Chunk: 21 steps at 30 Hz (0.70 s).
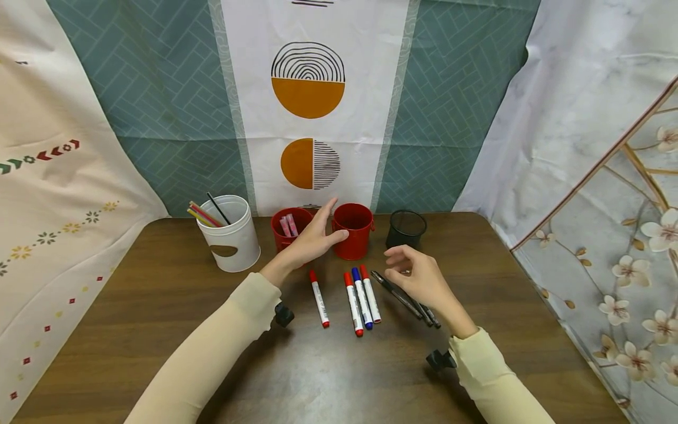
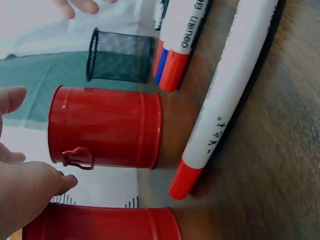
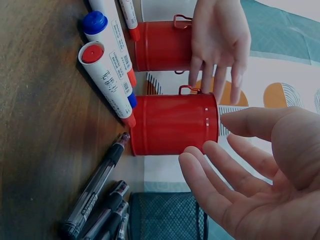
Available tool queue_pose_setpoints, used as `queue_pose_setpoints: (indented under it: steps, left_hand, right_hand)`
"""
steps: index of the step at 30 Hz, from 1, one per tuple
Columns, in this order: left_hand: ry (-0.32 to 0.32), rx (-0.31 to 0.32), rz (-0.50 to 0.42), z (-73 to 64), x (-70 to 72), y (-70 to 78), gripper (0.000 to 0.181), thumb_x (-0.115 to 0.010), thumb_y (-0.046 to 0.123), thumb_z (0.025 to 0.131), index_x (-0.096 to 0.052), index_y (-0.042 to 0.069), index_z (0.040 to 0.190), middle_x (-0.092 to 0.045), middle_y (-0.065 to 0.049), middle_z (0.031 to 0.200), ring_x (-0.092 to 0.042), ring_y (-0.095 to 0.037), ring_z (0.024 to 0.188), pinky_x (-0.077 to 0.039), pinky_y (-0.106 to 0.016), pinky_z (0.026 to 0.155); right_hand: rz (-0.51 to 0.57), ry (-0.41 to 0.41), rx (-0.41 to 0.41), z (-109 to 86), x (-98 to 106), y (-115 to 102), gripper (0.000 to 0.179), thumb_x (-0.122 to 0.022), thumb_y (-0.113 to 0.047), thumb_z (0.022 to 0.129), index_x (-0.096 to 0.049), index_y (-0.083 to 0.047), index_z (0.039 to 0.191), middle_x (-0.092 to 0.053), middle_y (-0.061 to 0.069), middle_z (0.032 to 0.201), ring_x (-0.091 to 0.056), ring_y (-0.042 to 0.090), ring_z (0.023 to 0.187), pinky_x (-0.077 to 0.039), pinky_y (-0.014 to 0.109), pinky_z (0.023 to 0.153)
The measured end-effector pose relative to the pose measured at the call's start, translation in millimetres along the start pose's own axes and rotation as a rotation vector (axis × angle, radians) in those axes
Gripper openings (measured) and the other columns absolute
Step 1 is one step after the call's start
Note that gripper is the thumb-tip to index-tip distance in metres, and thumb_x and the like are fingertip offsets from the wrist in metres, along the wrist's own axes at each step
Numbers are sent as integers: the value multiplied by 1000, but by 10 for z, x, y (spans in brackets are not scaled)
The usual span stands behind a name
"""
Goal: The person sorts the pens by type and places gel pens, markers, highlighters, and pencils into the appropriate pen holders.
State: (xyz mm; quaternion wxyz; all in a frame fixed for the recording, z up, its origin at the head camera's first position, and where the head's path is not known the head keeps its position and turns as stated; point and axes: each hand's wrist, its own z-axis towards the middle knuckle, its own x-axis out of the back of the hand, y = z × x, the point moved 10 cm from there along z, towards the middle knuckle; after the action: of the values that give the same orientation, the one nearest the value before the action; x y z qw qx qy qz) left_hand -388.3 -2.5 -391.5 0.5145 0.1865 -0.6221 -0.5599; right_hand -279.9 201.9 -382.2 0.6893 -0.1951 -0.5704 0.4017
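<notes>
My left hand [image 1: 313, 237], fingers extended, is between two red metal buckets, its thumb by the rim of the right bucket [image 1: 352, 246]. The left bucket [image 1: 279, 237] contains pink-and-white sticks and is partly hidden by that hand. My right hand [image 1: 422, 275] hovers over several black pens [image 1: 405, 299], fingers loosely bent with a gap between thumb and fingertips; nothing is in its grasp. Between the hands lie two red-capped markers [image 1: 354, 307] [image 1: 372, 297] flanking a blue-capped marker [image 1: 362, 301]. Another red-capped marker [image 1: 320, 299] lies apart, below the left hand.
At the back left, a white bucket [image 1: 237, 244] holds colored pencils and a black stick. A black mesh cup [image 1: 398, 238] stands right of the red buckets. Patterned cloth [image 1: 450, 106] hangs behind the brown wooden table [image 1: 328, 377].
</notes>
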Motion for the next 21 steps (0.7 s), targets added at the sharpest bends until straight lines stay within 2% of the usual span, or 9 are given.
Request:
queue_pose_setpoints:
  steps: [6, 10, 15, 21]
  left_hand:
    - [6, 58, -72, 50, -40, -149, 93, -64, 36, 106, -1, 22, 172, -5, -6, 179, -8, -29, 165, -17, -61, 129]
    - [-8, 104, -146, 58, -70, -244, 90, -59, 39, 109, 4, 21, 172, -2, -10, 179, -5, -31, 165, -16, -60, 130]
    - [-31, 144, -227, 95, -126, -340, 82, -50, 41, 112, 4, 25, 172, 2, -9, 179, 0, -29, 165, -14, -54, 132]
    - [-29, 152, -265, 124, -181, -432, 82, -53, 39, 110, -1, 24, 172, -2, -7, 179, -2, -30, 165, -13, -55, 132]
  right_hand:
    - [-9, -11, -11, -11, -3, 30, 33, -79, -4, 94, -70, -10, 125, -76, 16, 114, -76, 23, 94, -61, 33, 79]
    - [-9, -4, 1, -25, -2, 27, 33, -79, -4, 93, -70, -9, 125, -76, 16, 112, -76, 24, 93, -60, 33, 77]
    - [-6, -8, -1, -46, -11, 41, 32, -78, -4, 94, -70, -9, 124, -77, 15, 111, -76, 24, 93, -61, 32, 77]
    - [-6, -23, 9, -51, -61, 49, 31, -77, -3, 94, -70, -8, 125, -76, 17, 112, -75, 26, 93, -62, 31, 76]
